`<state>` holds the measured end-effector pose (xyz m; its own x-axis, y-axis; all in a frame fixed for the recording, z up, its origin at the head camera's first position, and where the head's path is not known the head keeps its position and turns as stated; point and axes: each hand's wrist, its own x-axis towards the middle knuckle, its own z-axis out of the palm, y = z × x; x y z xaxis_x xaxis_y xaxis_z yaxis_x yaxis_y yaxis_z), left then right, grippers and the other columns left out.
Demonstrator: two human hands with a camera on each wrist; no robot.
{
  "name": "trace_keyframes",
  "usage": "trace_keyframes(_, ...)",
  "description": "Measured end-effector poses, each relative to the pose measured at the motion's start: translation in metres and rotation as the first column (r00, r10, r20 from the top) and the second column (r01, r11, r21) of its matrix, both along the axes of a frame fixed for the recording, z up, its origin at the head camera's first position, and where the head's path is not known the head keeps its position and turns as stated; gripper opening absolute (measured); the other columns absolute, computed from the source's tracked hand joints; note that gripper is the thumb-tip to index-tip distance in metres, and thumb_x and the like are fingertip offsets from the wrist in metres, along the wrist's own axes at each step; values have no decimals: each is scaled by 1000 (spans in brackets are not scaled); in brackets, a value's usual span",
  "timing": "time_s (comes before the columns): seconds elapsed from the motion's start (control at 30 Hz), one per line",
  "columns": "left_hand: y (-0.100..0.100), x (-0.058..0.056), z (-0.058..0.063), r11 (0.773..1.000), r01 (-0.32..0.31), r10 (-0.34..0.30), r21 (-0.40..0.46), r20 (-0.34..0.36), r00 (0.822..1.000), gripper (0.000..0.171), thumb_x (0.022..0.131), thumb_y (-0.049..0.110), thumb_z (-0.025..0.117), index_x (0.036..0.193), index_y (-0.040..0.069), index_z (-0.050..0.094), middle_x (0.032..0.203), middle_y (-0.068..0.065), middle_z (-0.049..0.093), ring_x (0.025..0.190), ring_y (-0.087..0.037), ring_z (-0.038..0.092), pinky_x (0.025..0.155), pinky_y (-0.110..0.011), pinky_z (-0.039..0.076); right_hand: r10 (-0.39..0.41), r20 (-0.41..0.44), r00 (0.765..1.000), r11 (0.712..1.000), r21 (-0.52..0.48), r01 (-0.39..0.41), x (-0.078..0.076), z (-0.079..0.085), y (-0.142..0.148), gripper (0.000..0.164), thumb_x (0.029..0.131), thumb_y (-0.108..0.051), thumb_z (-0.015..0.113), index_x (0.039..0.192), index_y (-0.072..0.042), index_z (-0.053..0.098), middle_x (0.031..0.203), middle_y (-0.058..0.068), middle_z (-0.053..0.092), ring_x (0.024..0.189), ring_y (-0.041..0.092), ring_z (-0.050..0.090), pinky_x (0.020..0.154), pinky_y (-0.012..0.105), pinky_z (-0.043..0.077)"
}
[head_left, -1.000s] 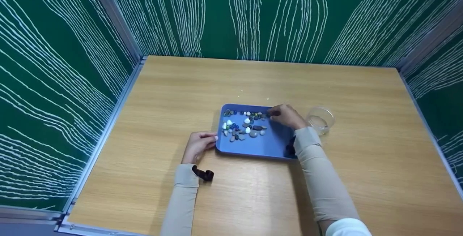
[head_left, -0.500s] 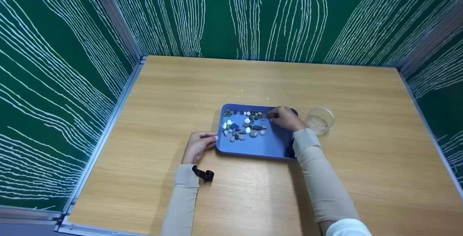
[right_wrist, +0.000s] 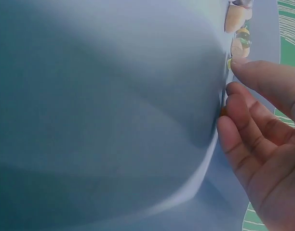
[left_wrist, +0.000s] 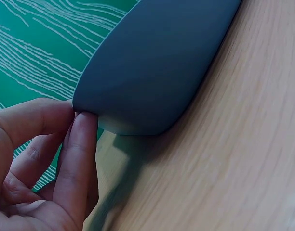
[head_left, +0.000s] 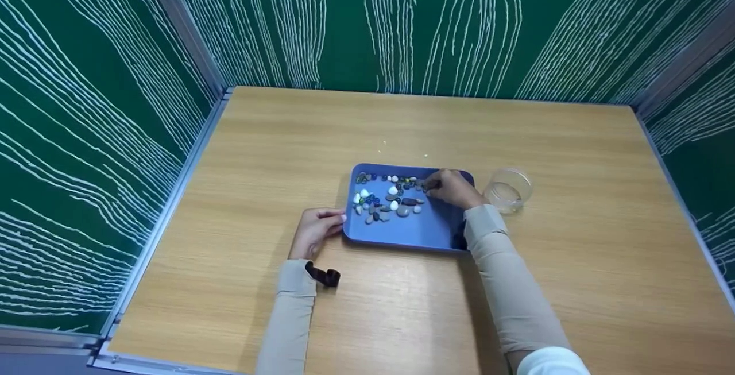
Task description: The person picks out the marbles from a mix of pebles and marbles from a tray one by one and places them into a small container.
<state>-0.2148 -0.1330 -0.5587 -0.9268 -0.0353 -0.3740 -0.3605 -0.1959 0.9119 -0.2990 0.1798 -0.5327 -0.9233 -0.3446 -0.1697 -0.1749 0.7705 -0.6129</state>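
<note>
A blue tray (head_left: 425,236) lies on the table, holding several pebbles, white stones and glass marbles in its left and middle parts. The left hand (head_left: 314,230) pinches the tray's left rim between thumb and fingers, as the left wrist view of the hand (left_wrist: 51,159) also shows. Over the far right part of the tray, the right hand (head_left: 455,189) reaches down at the end of the back row of stones. In the right wrist view, the right hand (right_wrist: 263,130) has its thumb at a small yellowish marble (right_wrist: 230,64), with a gap between thumb and fingers.
A clear round plastic container (head_left: 509,191) stands just right of the tray, beside the right wrist. A few tiny white specks (head_left: 385,142) lie on the wooden table (head_left: 229,283) behind the tray. Green panels (head_left: 350,30) with white lines enclose the table.
The right hand has shifted slightly down and left, and its fingertips have moved a little along the back row of stones. The left hand keeps its place on the rim.
</note>
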Motion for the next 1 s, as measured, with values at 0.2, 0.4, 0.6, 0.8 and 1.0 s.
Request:
trace_keyframes(0.2,0,0,-1,1000,4,-4,2,0,1000,26,81,-12,65,106,-15,65,98,-19,70,81,-16,68,82,-31,61,21,-52,998,1000,-6,-21,-1,-2,1,22,86,-1,67,106,5,70,102,22,70,88,27,64,76,39,57)
trace_keyframes(0.4,0,-1,-1,1000,10,-10,2,5,1000,26,81,-11,65,107,-15,65,101,-20,69,83,-16,68,83,-30,60,40,-80,996,999,4,-39,-1,-2,2,18,85,-1,68,101,6,70,96,22,70,82,26,63,70,35,55)
trace_keyframes(0.6,-1,0,0,1000,7,-7,-3,21,1000,26,80,-11,66,106,-12,66,102,-20,69,81,-17,68,82,-30,61,35,-62,997,999,3,-35,0,0,3,16,85,-2,67,99,6,70,95,21,70,79,24,61,68,32,54)
trace_keyframes(0.8,-2,-1,0,1000,13,-13,3,22,1000,26,80,-12,66,106,-12,66,101,-19,69,80,-17,69,82,-30,61,28,-40,999,1000,7,-28,0,2,5,16,86,-6,68,99,3,71,95,18,70,78,21,60,66,29,52)
trace_keyframes(1.0,0,-1,-1,1000,6,-6,20,9,1000,26,80,-13,65,106,-15,65,96,-17,69,79,-17,68,80,-30,61,2,0,1000,1000,0,-2,0,5,7,19,88,-9,67,103,2,70,99,19,69,82,23,61,70,31,53)
